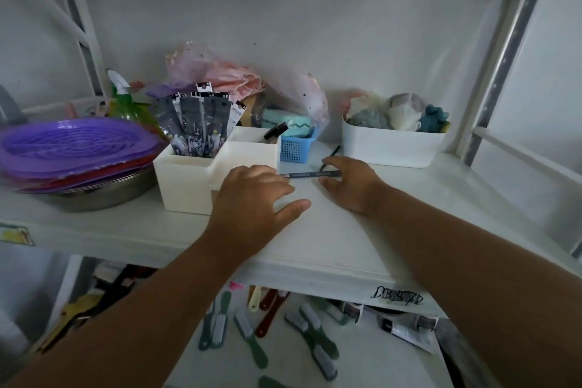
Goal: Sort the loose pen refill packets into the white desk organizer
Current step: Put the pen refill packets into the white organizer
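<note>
A slim dark pen refill packet (310, 174) lies flat on the white shelf (315, 230), spanning between both hands. The right hand (349, 181) curls its thumb and forefinger around one end; the left hand (252, 195), fingers spread, touches the other, beside the white desk organizer (189, 179) already holding upright packets (196, 126).

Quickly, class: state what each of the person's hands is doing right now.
Left hand: open, fingers spread, holding nothing.
Right hand: fingers closing around the thin dark pen-like stick on the white shelf; firm grip cannot be told.
</note>
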